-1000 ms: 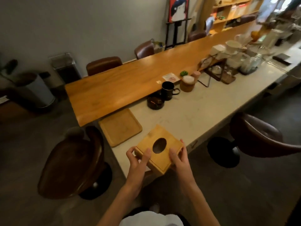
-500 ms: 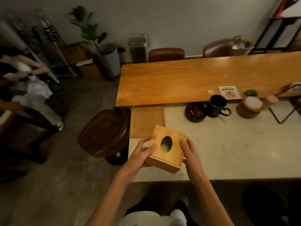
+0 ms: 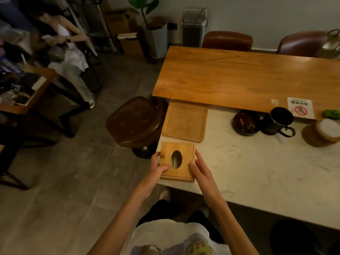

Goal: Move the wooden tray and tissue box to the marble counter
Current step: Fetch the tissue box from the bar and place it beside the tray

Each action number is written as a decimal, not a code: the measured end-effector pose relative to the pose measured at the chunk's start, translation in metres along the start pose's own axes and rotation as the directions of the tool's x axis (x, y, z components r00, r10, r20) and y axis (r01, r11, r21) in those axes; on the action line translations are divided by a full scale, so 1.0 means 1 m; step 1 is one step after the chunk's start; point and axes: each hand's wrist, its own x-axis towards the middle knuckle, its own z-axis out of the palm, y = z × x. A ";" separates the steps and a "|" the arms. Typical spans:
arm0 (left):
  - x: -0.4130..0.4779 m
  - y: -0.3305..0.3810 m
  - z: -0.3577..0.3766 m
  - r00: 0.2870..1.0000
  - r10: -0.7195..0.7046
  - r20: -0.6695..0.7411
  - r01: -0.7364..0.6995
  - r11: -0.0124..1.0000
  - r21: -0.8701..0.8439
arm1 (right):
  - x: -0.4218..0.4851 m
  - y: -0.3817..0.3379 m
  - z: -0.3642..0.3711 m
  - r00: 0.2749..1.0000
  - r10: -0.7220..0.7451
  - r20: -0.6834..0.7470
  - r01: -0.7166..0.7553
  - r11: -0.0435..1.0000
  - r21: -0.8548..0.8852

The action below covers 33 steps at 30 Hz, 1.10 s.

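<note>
Head cam looking down: tissue box (image 3: 177, 161) sits flat on the marble bench (image 3: 257, 166), right at the near left corner w/ its oval slot facing up. Left hand (image 3: 156, 169) is wrapped on the box's left side, thumb lying over the top near the slot, fingers on the far-left edge. Right hand (image 3: 201, 169) is pressed against the right side, fingers stretched out along that edge, thumb touching the top. So both hands are gripping the box btwn them. Wooden tray (image 3: 184, 121) is just behind the box on the same marble top, tucked against the wooden table (image 3: 239, 78). Further right there's a dark ashtray (image 3: 245, 122), a black mug (image 3: 278, 121) next to it & a stack of coasters (image 3: 322, 132). Brown stool (image 3: 136, 119) is off the bench's left end.
</note>
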 end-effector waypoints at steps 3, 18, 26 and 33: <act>0.013 -0.009 -0.013 1.000 0.011 -0.013 -0.010 0.998 0.064 | 0.008 0.011 0.017 1.000 0.016 -0.011 -0.017 1.000 -0.009; 0.056 -0.024 -0.065 0.990 -0.069 0.125 0.053 0.991 0.122 | 0.030 0.054 0.069 0.972 0.098 -0.215 -0.088 0.995 0.057; 0.058 -0.025 -0.066 0.981 -0.062 0.185 0.029 0.984 0.173 | 0.034 0.058 0.071 0.967 0.071 -0.244 -0.068 0.997 0.019; 0.066 -0.029 -0.069 0.986 -0.083 0.142 0.058 0.984 0.169 | 0.031 0.061 0.070 0.969 0.064 -0.239 -0.060 0.998 0.025</act>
